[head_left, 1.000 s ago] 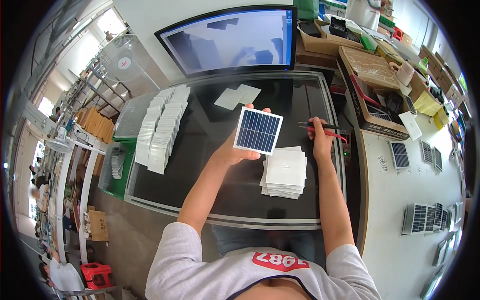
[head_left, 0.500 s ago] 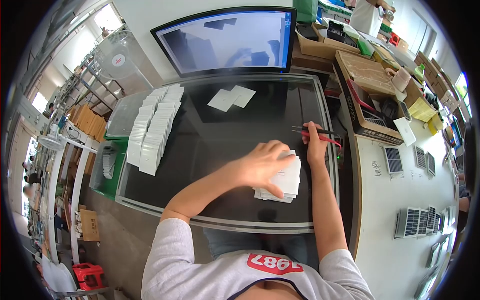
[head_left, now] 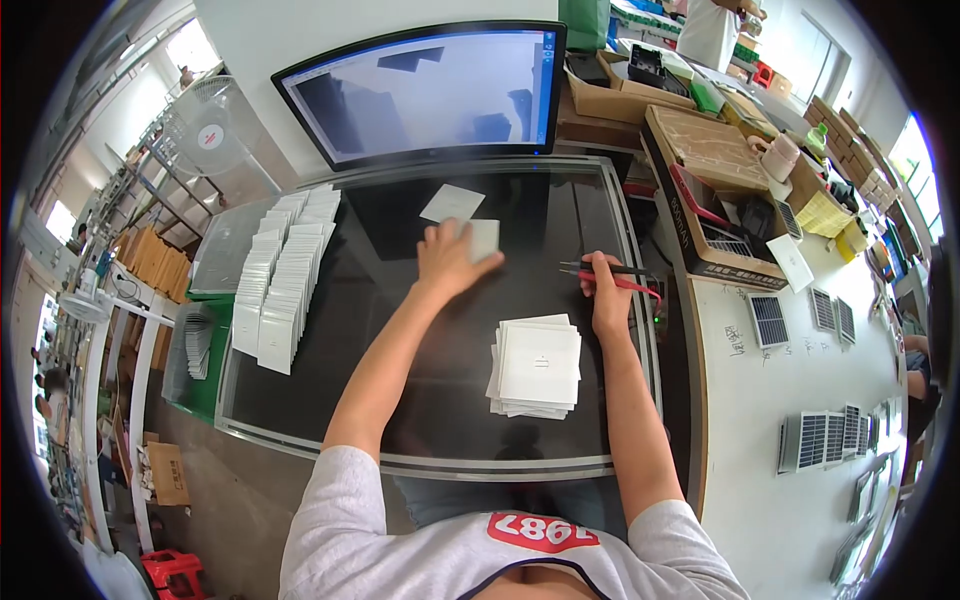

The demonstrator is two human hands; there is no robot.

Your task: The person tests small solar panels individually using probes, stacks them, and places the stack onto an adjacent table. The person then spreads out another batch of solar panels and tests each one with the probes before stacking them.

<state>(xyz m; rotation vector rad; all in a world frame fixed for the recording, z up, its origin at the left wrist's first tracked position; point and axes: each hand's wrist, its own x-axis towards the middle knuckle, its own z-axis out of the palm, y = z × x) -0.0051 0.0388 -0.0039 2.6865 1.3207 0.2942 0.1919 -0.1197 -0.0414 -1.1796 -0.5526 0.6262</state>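
My left hand (head_left: 447, 262) reaches over the dark glass tabletop (head_left: 400, 415), thumb and fingers closed on a white square panel (head_left: 484, 240) that is blurred by motion. Just beyond it lies another white square panel (head_left: 452, 203). My right hand (head_left: 606, 293) grips a pair of probes (head_left: 612, 274), one black and one red, their thin tips pointing left. Between my forearms sits an uneven stack of white square panels (head_left: 540, 365), the top one bearing a small mark at its middle.
Two long rows of white panels (head_left: 283, 290) lean at the table's left. A green bin (head_left: 212, 388) adjoins that edge. A monitor (head_left: 420, 95) stands behind. On the right, a bench (head_left: 745, 400) carries small solar panels (head_left: 768, 320) and an open carton (head_left: 735, 262).
My left hand has left the stack and moved forward to the far panels, taking one. My right hand still holds the probes. The whole view has shifted slightly.
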